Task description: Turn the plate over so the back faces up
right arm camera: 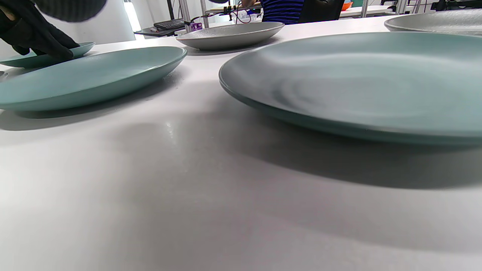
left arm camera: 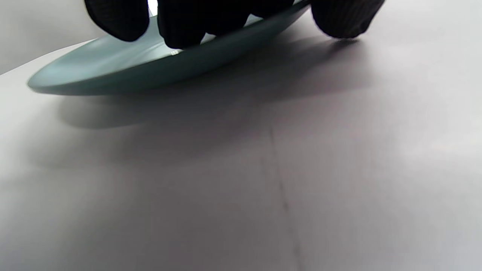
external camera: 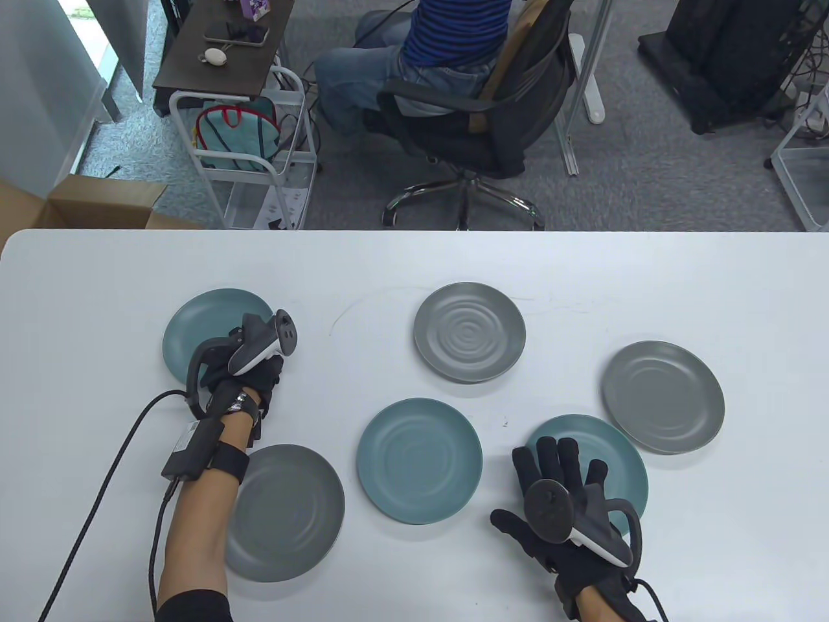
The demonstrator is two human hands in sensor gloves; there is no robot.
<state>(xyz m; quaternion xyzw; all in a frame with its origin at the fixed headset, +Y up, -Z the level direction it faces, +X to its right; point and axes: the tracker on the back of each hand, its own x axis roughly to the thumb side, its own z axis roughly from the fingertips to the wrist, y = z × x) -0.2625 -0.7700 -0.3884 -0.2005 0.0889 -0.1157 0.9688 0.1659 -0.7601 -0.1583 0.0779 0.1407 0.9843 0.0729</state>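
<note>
The white counter (external camera: 583,272) carries six plates, all face up. Under the left hand (external camera: 249,372) lies the far teal plate (external camera: 201,324), the one being worked: in the left wrist view the gloved fingers (left arm camera: 180,26) press on its near rim from above while the thumb (left arm camera: 344,19) hangs off the edge beside it, so the hand is clamped on that rim. The plate's (left arm camera: 113,71) far edge looks slightly raised above its shadow, though whether it has truly left the counter I cannot tell.

Behind the left wrist, under the forearm, sits a dark grey plate (external camera: 291,518). Between the two hands lies a second teal plate (external camera: 420,460), and beyond it a grey rippled plate (external camera: 469,332).

The right hand (external camera: 563,492) is spread flat, fingers apart, holding nothing, hovering over the near-left part of a third teal plate (external camera: 622,460). Whether it touches that plate I cannot tell. Just beyond and to the right of this hand lies a light grey plate (external camera: 662,396).
</note>
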